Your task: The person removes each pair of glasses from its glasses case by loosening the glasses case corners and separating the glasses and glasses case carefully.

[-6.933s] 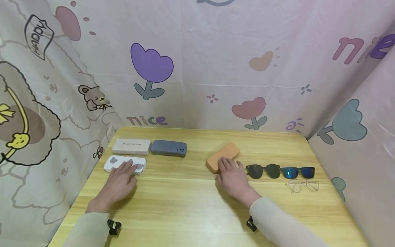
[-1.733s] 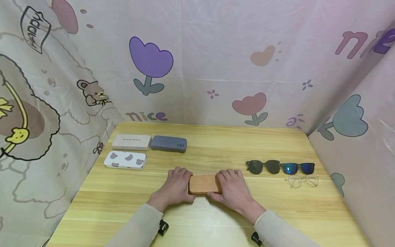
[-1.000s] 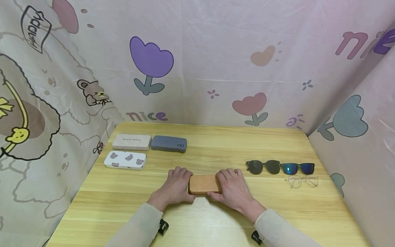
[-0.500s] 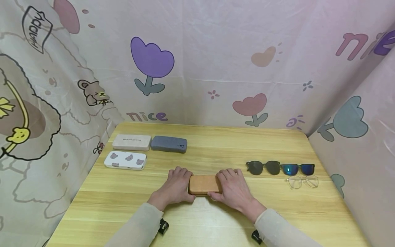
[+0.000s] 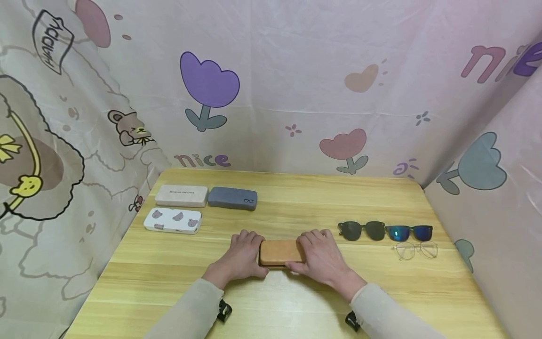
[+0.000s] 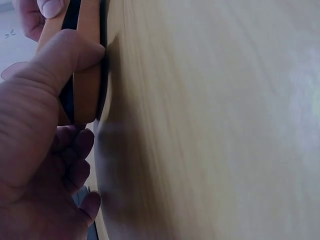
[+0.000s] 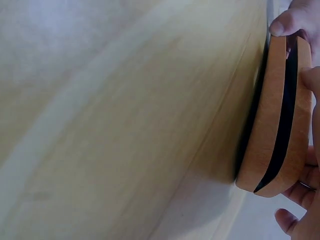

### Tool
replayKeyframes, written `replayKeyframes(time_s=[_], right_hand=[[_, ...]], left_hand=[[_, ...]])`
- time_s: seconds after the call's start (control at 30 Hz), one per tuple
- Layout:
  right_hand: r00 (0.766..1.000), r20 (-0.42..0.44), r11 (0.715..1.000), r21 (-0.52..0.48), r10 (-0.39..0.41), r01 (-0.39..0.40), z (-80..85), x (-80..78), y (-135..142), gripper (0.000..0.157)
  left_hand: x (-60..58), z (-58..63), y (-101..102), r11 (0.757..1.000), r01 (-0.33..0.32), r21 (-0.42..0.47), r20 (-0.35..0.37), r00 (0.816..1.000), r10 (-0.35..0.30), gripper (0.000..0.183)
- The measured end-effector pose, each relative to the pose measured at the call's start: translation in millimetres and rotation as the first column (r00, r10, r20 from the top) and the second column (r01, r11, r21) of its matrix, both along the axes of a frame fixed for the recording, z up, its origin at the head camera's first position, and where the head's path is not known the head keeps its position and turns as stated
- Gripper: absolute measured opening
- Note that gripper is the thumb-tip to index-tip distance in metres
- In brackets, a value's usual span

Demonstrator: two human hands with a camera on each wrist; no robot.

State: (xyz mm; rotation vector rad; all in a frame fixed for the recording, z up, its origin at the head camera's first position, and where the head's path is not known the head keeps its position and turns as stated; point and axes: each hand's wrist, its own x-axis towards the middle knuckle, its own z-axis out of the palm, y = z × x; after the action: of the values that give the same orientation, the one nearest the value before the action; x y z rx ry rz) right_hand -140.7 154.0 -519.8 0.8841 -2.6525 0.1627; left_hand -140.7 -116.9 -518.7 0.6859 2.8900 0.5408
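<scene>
An orange-tan glasses case [image 5: 279, 253] lies on the wooden table, held between both hands. My left hand [image 5: 240, 258] grips its left end. In the left wrist view, the left thumb [image 6: 67, 52] presses on the lower half. At the right end my right hand [image 5: 322, 258] grips the case, its thumb on the lid edge. A dark slit [image 7: 284, 117] shows between lid and base in the right wrist view, so the lid is slightly raised. The inside of the case is hidden.
At back left lie a cream case [image 5: 181, 196], a blue-grey case [image 5: 233, 198] and a white bear-print case [image 5: 172, 221]. To the right are black sunglasses [image 5: 350, 231], blue-lensed sunglasses [image 5: 399, 233] and thin-framed glasses [image 5: 405, 251]. Printed curtains [image 5: 292, 70] surround the table [image 5: 271, 306].
Earlier my left hand was on the bear-print case and my right on the tan case farther back. Both then held the tan case at the front; its lid has since lifted slightly.
</scene>
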Motion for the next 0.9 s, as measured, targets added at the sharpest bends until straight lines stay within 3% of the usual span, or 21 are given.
replayKeyframes(time_s=[0.23,0.33,0.4,0.47,0.57,0.7,0.9], right_hand=[[1.000,0.016,0.999,-0.031,0.013,-0.013,5.3,-6.2,-0.2,0.063],[0.994,0.113,0.998,-0.054,-0.008,0.014,12.1,-9.9,-0.8,0.061],[0.975,0.218,0.994,-0.088,-0.042,0.062,18.4,-14.0,-1.0,0.057],[0.941,0.328,0.983,-0.129,-0.084,0.133,25.1,-19.3,-1.0,0.055],[0.898,0.420,0.961,-0.168,-0.133,0.220,32.9,-25.3,-1.6,0.053],[0.883,0.443,0.952,-0.171,-0.155,0.253,36.9,-26.6,-3.3,0.053],[0.899,0.407,0.950,-0.184,-0.161,0.253,34.3,-26.1,-4.9,0.054]], left_hand=[[-0.7,-0.1,-0.8,1.000,0.007,0.019,0.005,1.000,-0.007,0.081],[-1.3,-1.0,-1.4,1.000,0.011,0.023,0.008,1.000,-0.011,0.083],[-1.5,-2.2,-1.5,1.000,0.013,0.025,0.014,1.000,-0.013,0.084],[-0.9,-2.5,-1.5,1.000,0.009,0.025,0.029,1.000,-0.010,0.086],[0.2,-2.7,-1.5,0.999,0.000,0.034,0.053,0.999,-0.002,0.088],[1.4,-2.8,-2.0,0.998,-0.018,0.056,0.062,0.998,0.014,0.087],[1.1,-6.6,-3.4,0.995,-0.050,0.086,0.054,0.998,0.045,0.084]])
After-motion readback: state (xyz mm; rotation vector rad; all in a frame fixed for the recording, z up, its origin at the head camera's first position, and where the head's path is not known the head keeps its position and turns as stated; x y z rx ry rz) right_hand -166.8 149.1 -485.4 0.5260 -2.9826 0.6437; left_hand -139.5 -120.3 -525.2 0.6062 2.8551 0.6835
